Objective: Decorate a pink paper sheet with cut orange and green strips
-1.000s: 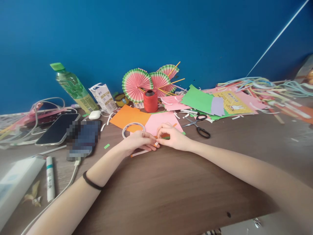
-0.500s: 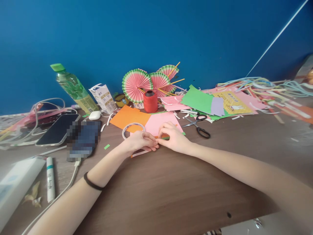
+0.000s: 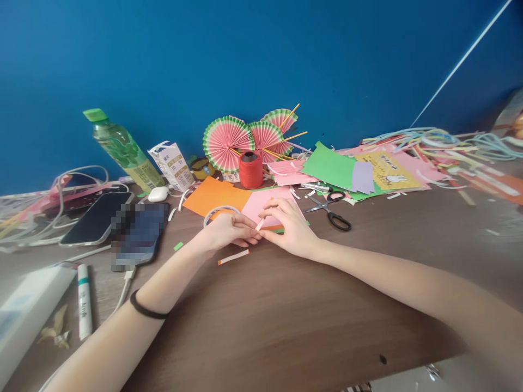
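My left hand (image 3: 226, 235) and my right hand (image 3: 292, 231) meet over the front of the pink paper (image 3: 267, 200). A small pale strip (image 3: 260, 224) shows between their fingertips, with both hands closed in a pinch around it. Whether it is paper or tape, I cannot tell. In front of my left hand a white strip with orange ends (image 3: 233, 257) lies on the table. A roll of tape (image 3: 212, 211) is partly hidden behind the left hand. Orange paper (image 3: 216, 195) lies behind the roll.
Scissors (image 3: 329, 207) lie right of my right hand. Behind stand a red thread spool (image 3: 250, 171) and pleated paper fans (image 3: 227, 142). Coloured papers (image 3: 330, 166) are piled at back right. A bottle (image 3: 122, 149), a carton (image 3: 171, 166), phones (image 3: 98, 218) and a marker (image 3: 84, 302) are left.
Both hands have shifted slightly, the left one leftward and up. The pale strip between the fingertips now shows, and the orange-ended strip on the table is uncovered.
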Tool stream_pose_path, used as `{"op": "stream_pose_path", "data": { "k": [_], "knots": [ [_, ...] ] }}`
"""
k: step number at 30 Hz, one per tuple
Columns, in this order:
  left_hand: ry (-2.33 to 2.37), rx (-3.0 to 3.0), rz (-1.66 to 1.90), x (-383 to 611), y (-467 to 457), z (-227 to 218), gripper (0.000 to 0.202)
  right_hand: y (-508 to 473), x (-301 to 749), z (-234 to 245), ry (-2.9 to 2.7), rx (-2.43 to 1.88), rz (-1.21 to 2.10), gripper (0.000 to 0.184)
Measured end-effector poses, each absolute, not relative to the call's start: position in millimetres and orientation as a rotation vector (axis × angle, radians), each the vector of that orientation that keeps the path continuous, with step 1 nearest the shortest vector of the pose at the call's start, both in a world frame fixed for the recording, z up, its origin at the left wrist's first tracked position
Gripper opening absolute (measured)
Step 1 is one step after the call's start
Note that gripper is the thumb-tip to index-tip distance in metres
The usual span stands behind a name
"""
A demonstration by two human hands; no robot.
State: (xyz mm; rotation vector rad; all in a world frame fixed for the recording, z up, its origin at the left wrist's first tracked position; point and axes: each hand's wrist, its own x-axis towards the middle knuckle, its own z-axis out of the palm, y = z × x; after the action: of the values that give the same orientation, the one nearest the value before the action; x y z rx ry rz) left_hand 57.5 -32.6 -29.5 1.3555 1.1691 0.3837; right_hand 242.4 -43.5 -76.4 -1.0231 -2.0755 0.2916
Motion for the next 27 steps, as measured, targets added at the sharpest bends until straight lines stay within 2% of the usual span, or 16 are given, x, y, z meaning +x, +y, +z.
{"op": "stream_pose_path", "data": {
  "k": [3, 11, 19, 27],
  "knots": [
    [1.193, 1.395, 0.362, 55, -32, -25, 0.025, -43, 244, -75, -2.045, -1.019, 0.294, 0.037],
    [1.223, 1.519, 0.319, 58, -36, -20, 0.014, -45, 245, -72, -2.159, -0.856, 0.301, 0.027],
    [1.179, 1.654, 0.303, 61, -40, -20, 0.010, -45, 243, -70, -2.200, -0.832, 0.278, 0.007],
    [1.132, 1.692, 0.223, 54, -37, -15, 0.012, -41, 248, -43, -2.336, -1.031, 0.597, 0.013]
  ]
}}
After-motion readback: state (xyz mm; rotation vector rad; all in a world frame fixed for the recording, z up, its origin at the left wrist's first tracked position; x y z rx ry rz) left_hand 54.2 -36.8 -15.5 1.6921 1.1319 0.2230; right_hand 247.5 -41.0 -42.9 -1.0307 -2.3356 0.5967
